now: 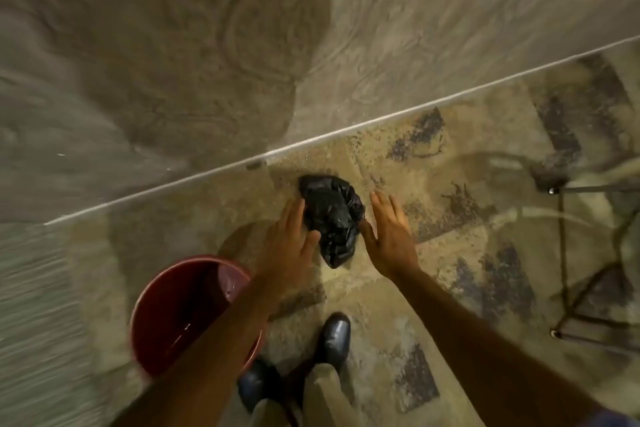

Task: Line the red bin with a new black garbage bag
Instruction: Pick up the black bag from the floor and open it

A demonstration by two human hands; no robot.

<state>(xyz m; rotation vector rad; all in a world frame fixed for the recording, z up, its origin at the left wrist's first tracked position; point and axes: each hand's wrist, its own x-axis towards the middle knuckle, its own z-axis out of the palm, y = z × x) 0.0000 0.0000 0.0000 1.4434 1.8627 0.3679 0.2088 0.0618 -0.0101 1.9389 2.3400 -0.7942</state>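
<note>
A crumpled black garbage bag (pixel 331 218) lies bunched on the patterned floor, just below the white line at the wall's foot. My left hand (pixel 289 243) is at the bag's left side, fingers spread, thumb touching its edge. My right hand (pixel 389 236) is at its right side, flat and open, thumb near the bag. Neither hand grips it. The red bin (pixel 166 308) stands at the lower left with nothing in it, and my left forearm crosses over its rim.
A textured wall (pixel 173 62) fills the upper half. My dark shoes (pixel 334 336) stand below the bag. A metal-legged frame (pixel 568 253) with cords sits at the right edge. The view is motion-blurred on the left.
</note>
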